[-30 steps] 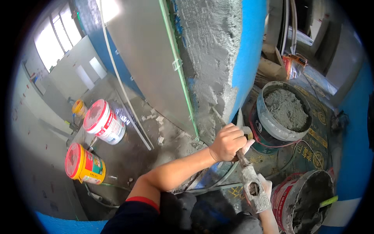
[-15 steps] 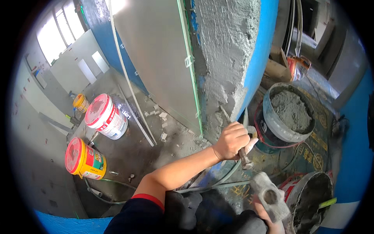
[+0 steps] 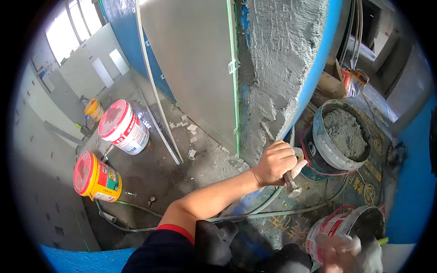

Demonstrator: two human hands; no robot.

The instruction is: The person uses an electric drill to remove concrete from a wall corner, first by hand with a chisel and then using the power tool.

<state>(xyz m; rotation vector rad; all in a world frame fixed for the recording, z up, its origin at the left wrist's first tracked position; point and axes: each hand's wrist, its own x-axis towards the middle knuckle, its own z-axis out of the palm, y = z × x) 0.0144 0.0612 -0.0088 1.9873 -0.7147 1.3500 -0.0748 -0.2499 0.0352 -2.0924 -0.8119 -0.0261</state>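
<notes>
My left hand (image 3: 276, 163) is closed round a steel chisel (image 3: 292, 184). The chisel's tip end points up and away, at the lower part of a rough mortar-coated column face (image 3: 284, 59); its mushroomed struck end sticks out below my fist. Whether the tip touches the mortar I cannot tell. At the lower right my right hand (image 3: 336, 258) is closed on a hammer (image 3: 371, 258), both smeared by motion, apart from the chisel and in front of a red-and-white bucket (image 3: 318, 236). Most of the hammer's handle is hidden.
A bucket of grey mortar (image 3: 327, 132) stands right of the column. A hose (image 3: 300, 211) crosses the floor. White-and-red (image 3: 132, 136) and yellow (image 3: 107, 182) lidded buckets stand at left. Tile scraps (image 3: 192, 152) lie by a large grey panel (image 3: 191, 63).
The hammer has swung away from the chisel, down and to the right, with my right hand. My left hand keeps its grip on the chisel; the view has shifted slightly.
</notes>
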